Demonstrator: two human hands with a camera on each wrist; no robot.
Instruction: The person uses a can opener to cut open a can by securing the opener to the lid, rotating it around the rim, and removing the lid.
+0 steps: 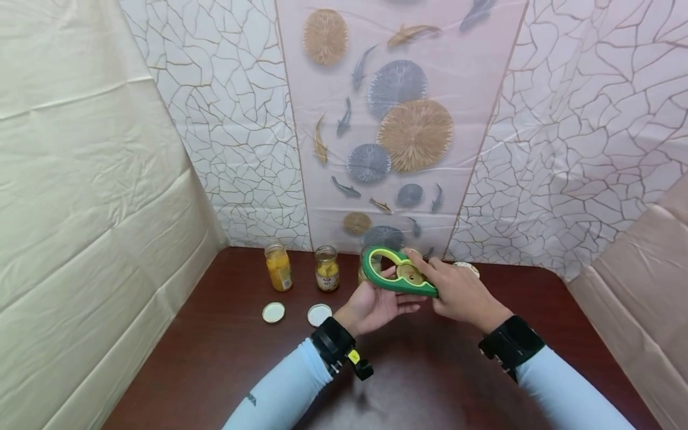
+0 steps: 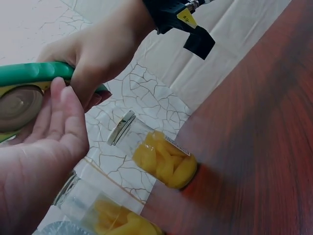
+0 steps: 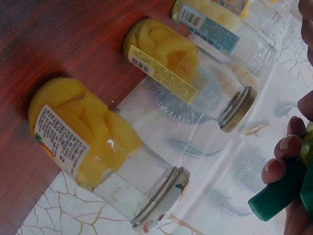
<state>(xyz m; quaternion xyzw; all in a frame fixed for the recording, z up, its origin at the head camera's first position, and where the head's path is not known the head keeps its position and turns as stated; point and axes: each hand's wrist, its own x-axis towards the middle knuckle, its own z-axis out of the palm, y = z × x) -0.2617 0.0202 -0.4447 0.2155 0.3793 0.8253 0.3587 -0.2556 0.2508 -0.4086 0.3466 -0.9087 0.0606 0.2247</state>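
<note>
Opener [image 1: 400,290], green with a yellow lining, hangs above the desk [image 1: 215,364], its right end gripped by the right hand [image 1: 461,294]; a gold lid [image 1: 411,274] sits inside it. Just beneath, the left hand [image 1: 375,306] is turned palm up, fingers extended; whether they touch it is unclear. Both forearms reach forward. Farther left, two jars [image 1: 327,273] stand behind two loose lids [image 1: 319,315].

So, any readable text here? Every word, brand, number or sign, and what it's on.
No text legible enough to quote.
White jar label: fine print, too blurred.
Yellow jar label: barcode, print too small.
Blue jar label: barcode, print too blurred.
Gold disc within green opener: red marking, unreadable.
Left sleeve: dark marking, unclear.
Left wrist's yellow tag, right wrist's yellow tag: dark characters, too blurred.
</note>
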